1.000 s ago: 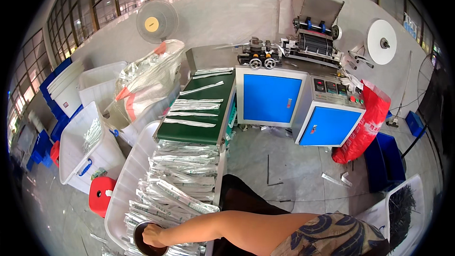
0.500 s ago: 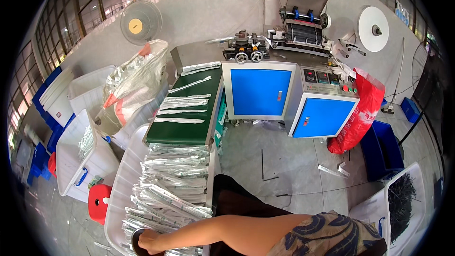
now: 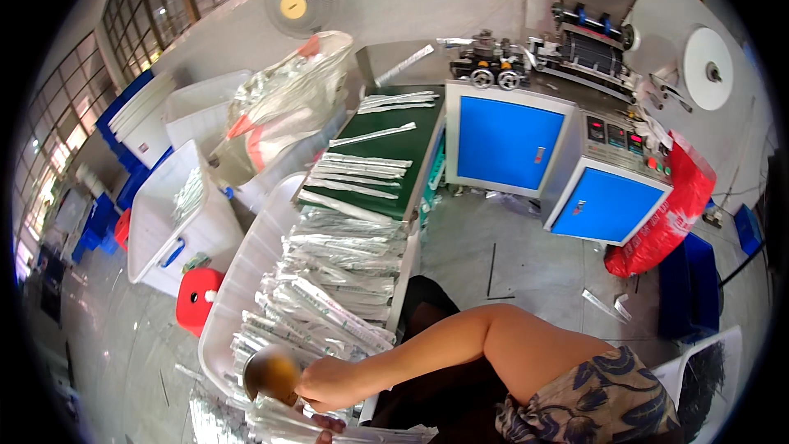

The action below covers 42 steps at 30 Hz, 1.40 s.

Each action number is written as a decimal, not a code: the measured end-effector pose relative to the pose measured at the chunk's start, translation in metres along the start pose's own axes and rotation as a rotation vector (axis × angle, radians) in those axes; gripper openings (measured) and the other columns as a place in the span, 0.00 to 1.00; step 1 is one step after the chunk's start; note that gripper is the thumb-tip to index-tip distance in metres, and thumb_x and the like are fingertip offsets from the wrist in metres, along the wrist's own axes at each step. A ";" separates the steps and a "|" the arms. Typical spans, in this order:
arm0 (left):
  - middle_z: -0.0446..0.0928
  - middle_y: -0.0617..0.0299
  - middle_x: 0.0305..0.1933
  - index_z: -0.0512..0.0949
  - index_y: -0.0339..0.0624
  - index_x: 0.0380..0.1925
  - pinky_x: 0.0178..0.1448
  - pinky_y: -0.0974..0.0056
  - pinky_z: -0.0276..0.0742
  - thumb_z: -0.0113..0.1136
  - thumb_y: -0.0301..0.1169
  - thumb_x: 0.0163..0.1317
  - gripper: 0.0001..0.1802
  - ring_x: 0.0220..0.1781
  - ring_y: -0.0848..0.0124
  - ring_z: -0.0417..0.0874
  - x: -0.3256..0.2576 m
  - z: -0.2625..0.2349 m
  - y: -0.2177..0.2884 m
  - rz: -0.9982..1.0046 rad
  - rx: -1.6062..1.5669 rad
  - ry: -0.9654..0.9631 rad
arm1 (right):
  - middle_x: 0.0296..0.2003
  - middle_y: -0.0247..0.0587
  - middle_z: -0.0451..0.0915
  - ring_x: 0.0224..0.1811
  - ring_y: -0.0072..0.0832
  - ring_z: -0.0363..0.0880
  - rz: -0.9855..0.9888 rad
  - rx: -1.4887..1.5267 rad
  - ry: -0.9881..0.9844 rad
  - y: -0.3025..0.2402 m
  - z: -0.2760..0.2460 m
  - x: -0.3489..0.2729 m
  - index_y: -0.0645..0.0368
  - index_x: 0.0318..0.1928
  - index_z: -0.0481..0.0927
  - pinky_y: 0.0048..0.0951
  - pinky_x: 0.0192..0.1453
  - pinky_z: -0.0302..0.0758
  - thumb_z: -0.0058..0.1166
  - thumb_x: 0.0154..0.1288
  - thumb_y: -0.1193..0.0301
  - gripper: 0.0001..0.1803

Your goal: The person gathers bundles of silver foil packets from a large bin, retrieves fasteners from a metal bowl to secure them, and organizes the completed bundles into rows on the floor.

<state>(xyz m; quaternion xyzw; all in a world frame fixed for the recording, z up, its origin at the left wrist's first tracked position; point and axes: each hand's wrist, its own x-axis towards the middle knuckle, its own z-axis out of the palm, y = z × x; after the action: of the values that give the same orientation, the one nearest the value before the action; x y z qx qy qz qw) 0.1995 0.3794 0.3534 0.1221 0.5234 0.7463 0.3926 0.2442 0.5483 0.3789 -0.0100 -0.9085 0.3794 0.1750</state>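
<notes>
My right hand [image 3: 327, 383] is closed at the rim of a round, dark-rimmed, dish-like thing [image 3: 272, 375], blurred brown and orange inside. It is over the near end of a long white tub [image 3: 220, 337] heaped with thin, white-wrapped sticks [image 3: 329, 300]. At the lower edge, only some fingers of my left hand [image 3: 325, 426] show, closed around a bundle of wrapped sticks [image 3: 378, 434]. The rest of that hand is hidden under the bundle and the frame's edge. Beyond the heap, a green conveyor belt [image 3: 362, 136] carries several more wrapped sticks.
A machine with blue-doored cabinets [image 3: 509, 144] stands beyond the belt. To the left are white bins [image 3: 185, 234], a big sack [image 3: 283, 119] and a red stool [image 3: 198, 300]. At right are a red bag [image 3: 657, 214], blue crates [image 3: 689, 284] and a bin of black sticks [image 3: 705, 382].
The view has swung left. My right hand has raised the round thing from the tub's near end. My left fingers and their bundle have come into view. Another wrapped stick shows at the belt's far end.
</notes>
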 end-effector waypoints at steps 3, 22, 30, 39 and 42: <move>0.71 0.50 0.35 0.61 0.31 0.52 0.38 0.58 0.72 0.62 0.31 0.45 0.34 0.31 0.60 0.74 0.012 -0.003 -0.012 0.002 0.057 -0.044 | 0.17 0.47 0.76 0.22 0.43 0.76 0.058 -0.081 -0.112 -0.023 -0.016 -0.008 0.62 0.18 0.76 0.38 0.28 0.73 0.50 0.38 0.72 0.06; 0.68 0.61 0.22 0.64 0.38 0.38 0.32 0.67 0.64 0.67 0.30 0.33 0.30 0.23 0.70 0.70 0.021 0.016 -0.030 -0.204 -0.564 -0.721 | 0.55 0.50 0.68 0.60 0.37 0.64 -0.203 0.833 0.148 0.005 -0.031 -0.042 0.70 0.51 0.69 0.34 0.64 0.59 0.50 0.58 0.78 0.19; 0.74 0.56 0.25 0.72 0.36 0.32 0.35 0.66 0.73 0.65 0.24 0.36 0.19 0.30 0.66 0.77 0.007 0.034 -0.021 -0.167 -0.099 -0.668 | 0.61 0.54 0.57 0.63 0.39 0.58 -0.282 0.271 -0.408 -0.035 -0.080 -0.001 0.66 0.62 0.53 0.31 0.62 0.59 0.61 0.50 0.66 0.43; 0.75 0.57 0.31 0.69 0.34 0.42 0.44 0.68 0.72 0.67 0.28 0.40 0.27 0.36 0.69 0.77 0.007 0.036 -0.015 -0.163 -0.088 -0.792 | 0.45 0.43 0.74 0.41 0.32 0.76 -0.283 0.348 -0.167 -0.033 -0.052 0.002 0.59 0.53 0.66 0.32 0.43 0.73 0.69 0.35 0.65 0.41; 0.70 0.60 0.42 0.61 0.34 0.52 0.49 0.68 0.68 0.72 0.41 0.39 0.43 0.44 0.71 0.71 -0.010 0.016 -0.030 0.154 0.317 -0.466 | 0.47 0.40 0.71 0.40 0.30 0.76 0.296 1.184 -0.097 -0.030 -0.015 -0.014 0.56 0.64 0.47 0.31 0.43 0.75 0.70 0.35 0.62 0.57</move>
<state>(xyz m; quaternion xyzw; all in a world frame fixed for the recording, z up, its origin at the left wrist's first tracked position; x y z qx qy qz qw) 0.2294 0.3875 0.3360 0.3894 0.5185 0.6348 0.4203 0.2660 0.5349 0.4053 -0.0199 -0.5394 0.8401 0.0547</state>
